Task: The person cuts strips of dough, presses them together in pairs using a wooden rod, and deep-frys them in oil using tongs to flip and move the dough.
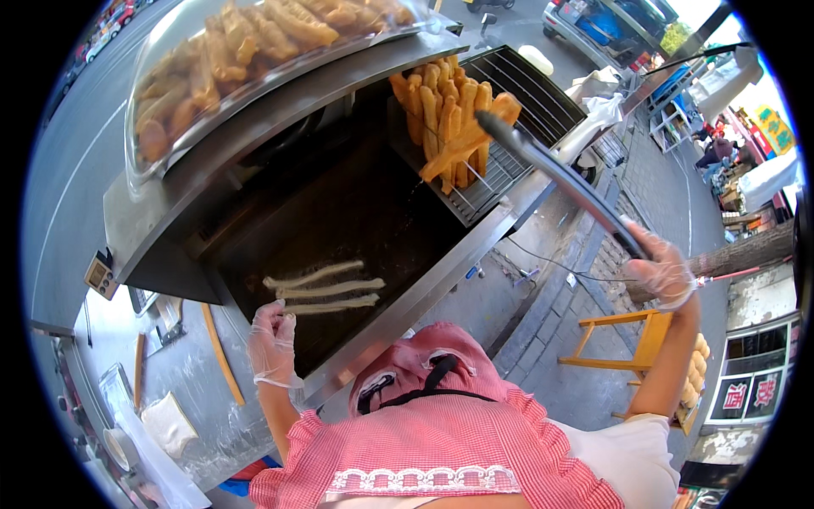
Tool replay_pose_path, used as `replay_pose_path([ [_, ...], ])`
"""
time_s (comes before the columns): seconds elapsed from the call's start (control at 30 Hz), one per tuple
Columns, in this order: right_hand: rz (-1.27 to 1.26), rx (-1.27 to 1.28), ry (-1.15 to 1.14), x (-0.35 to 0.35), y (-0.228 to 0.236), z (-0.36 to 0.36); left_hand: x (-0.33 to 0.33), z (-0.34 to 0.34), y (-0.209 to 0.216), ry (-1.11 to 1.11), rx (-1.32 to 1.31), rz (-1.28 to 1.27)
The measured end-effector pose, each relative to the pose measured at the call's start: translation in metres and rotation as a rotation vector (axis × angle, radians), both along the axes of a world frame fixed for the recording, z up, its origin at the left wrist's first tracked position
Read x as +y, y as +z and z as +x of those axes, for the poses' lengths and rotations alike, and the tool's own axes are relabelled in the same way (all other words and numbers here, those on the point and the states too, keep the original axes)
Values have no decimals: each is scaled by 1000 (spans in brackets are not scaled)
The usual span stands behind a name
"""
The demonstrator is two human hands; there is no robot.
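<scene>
Head view: your left hand (pixel 274 346), in a clear glove, is at the lower left of the frame, its fingers drawn close together at the left end of the nearest of three pale dough strips (pixel 331 289). You cannot tell from here whether they have hold of it. The strips lie side by side in a dark fryer (pixel 398 246), left of centre. Your right hand, also gloved, (pixel 660 267) is at the right, its fingers closed around the handle end of long dark tongs (pixel 564 182). Their tips reach to golden fried dough sticks (pixel 438 106) at upper centre, bunched on a wire rack (pixel 500 180); one stick slants across the others beneath the tips. A clear case (pixel 134 153) filled with more fried sticks fills the upper left.
</scene>
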State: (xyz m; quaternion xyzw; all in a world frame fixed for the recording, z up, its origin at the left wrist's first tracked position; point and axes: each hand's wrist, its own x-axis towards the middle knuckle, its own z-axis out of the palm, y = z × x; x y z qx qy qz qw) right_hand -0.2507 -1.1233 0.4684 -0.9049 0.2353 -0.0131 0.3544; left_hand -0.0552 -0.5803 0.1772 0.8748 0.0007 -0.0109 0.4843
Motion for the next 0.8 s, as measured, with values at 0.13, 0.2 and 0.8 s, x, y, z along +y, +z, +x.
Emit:
replay_pose_path([
  [0.13, -91, -30, -39, -32, 81, -19, -31, 8, 18, -49, 10, 36],
  [0.2, -81, -48, -14, -43, 99, -10, -37, 8, 21, -59, -7, 44],
  [0.8, -574, 259, 227, -72, -63, 149, 0, -31, -10, 52, 20, 108],
])
